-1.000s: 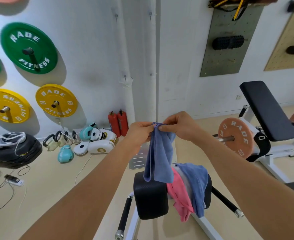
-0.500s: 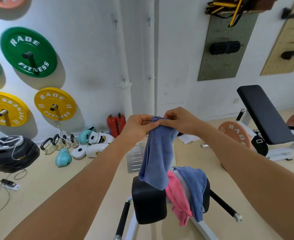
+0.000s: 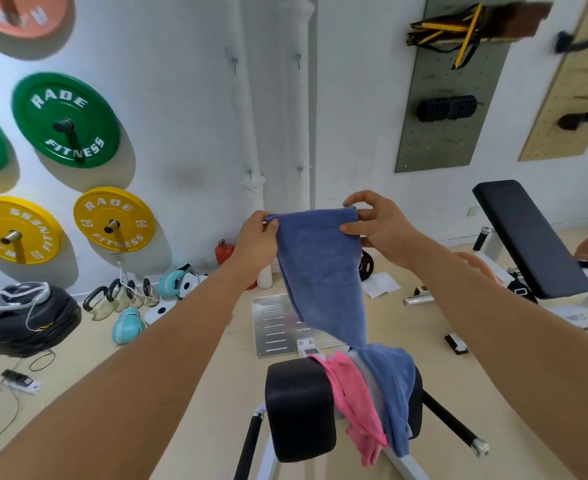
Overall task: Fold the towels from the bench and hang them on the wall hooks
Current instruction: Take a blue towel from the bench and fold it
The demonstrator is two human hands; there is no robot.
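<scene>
A blue towel (image 3: 320,265) hangs in front of me, its top edge stretched flat between my hands. My left hand (image 3: 256,240) pinches its left top corner and my right hand (image 3: 377,226) pinches the right one. The towel's lower end trails down to the black bench pad (image 3: 299,407). On that pad lie a pink towel (image 3: 355,396), a second blue towel (image 3: 394,386) and a sliver of grey cloth between them. Small metal wall hooks (image 3: 299,171) sit on the white wall above my hands, one (image 3: 250,174) to the left and two more (image 3: 234,62) higher up.
Green and yellow weight plates (image 3: 114,220) hang on the left wall. Kettlebells and boxing gloves (image 3: 126,327) lie on the floor below them. A metal floor plate (image 3: 275,323) lies behind the bench. An inclined black bench (image 3: 528,237) stands at the right, pegboards (image 3: 448,98) above it.
My hands have moved apart, spreading the towel's top edge from a bunched grip to a flat width. They also rose toward the wall, and my view has tilted up.
</scene>
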